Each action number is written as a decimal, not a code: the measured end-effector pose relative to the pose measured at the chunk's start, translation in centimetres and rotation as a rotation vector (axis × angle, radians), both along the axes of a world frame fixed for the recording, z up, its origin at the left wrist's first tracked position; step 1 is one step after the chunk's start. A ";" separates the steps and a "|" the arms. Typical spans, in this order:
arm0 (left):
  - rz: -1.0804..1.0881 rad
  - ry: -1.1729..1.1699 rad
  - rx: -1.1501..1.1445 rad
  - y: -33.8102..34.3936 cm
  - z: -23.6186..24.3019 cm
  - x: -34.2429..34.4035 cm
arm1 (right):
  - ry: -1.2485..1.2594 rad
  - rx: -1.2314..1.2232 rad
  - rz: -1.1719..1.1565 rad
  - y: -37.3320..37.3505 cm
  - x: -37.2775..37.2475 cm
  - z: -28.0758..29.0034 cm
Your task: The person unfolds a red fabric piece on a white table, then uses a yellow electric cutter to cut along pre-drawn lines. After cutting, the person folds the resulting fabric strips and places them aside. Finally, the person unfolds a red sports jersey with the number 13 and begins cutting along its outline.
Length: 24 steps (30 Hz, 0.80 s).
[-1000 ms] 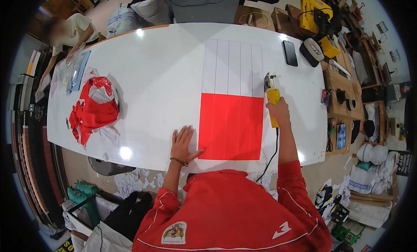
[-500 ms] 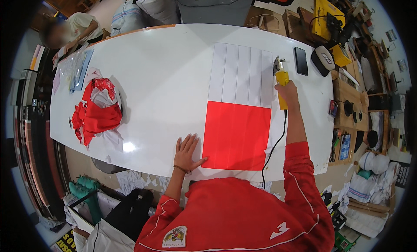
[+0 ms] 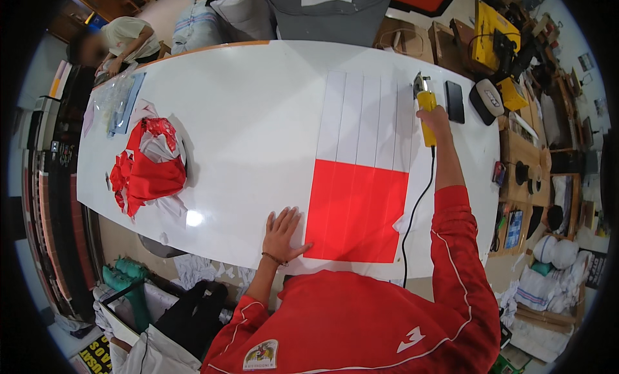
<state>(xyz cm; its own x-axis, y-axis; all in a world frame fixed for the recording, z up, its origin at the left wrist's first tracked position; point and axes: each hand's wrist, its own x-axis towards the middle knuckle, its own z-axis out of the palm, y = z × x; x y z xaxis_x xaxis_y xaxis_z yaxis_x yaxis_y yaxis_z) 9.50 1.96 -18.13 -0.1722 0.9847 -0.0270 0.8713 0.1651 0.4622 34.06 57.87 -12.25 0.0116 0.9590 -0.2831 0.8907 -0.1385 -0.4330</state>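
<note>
A flat panel of cloth lies on the white table, its far half white (image 3: pixel 364 116) with dark lengthwise lines and its near half red (image 3: pixel 358 213). My left hand (image 3: pixel 280 235) rests flat at the near left, fingers spread, thumb reaching the red part's left edge. Along the panel's far right edge, my right hand (image 3: pixel 435 122) is wrapped round the yellow body of an electric fabric cutter (image 3: pixel 426 102). The metal cutting head points away from me, near the white part's far right corner. A black cord runs from the cutter back toward me. Whether the blade touches cloth is unclear.
Crumpled red and white cloth (image 3: pixel 151 164) lies at the table's left. A phone (image 3: pixel 454 102) and a dark case with a pale top (image 3: pixel 486 101) sit right of the cutter. Clear plastic packets (image 3: pixel 116 103) lie at the far left, near another person (image 3: pixel 132 42).
My right hand and the cutter have moved a little farther away along the panel's right edge. The left hand stays flat in about the same place. The whole view has shifted slightly.
</note>
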 end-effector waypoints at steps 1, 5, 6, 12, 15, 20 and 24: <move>-0.007 0.011 -0.021 0.1 0.2 0.0 | 0.001 0.011 0.005 0.4 -0.2 -0.1; -0.086 0.012 -0.060 0.2 1.6 -0.2 | 0.168 0.029 -0.010 0.0 0.2 -0.6; -0.112 0.025 -0.078 0.1 1.9 -0.3 | 0.245 0.008 0.014 -0.4 0.7 -0.5; -0.137 0.018 -0.020 1.6 2.2 -0.3 | 0.587 -0.062 0.013 -9.3 6.0 1.9; -0.159 -0.036 0.078 7.7 0.7 -0.9 | 0.569 -0.159 0.029 -15.9 10.4 4.1; -0.125 0.062 -0.004 23.3 -0.9 -2.9 | 0.592 -0.238 -0.018 -26.8 16.8 5.6; -0.105 0.228 -0.151 30.5 -1.1 -5.0 | 0.695 -0.306 -0.191 -34.2 20.8 4.6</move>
<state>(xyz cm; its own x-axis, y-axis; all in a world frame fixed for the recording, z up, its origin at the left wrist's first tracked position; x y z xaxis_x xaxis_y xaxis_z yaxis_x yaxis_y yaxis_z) 4.54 32.43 -19.18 -0.0880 0.9852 -0.1473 0.9657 0.1206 0.2297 54.86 23.67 -7.69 -0.1081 0.8365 -0.5372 0.3783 -0.4651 -0.8004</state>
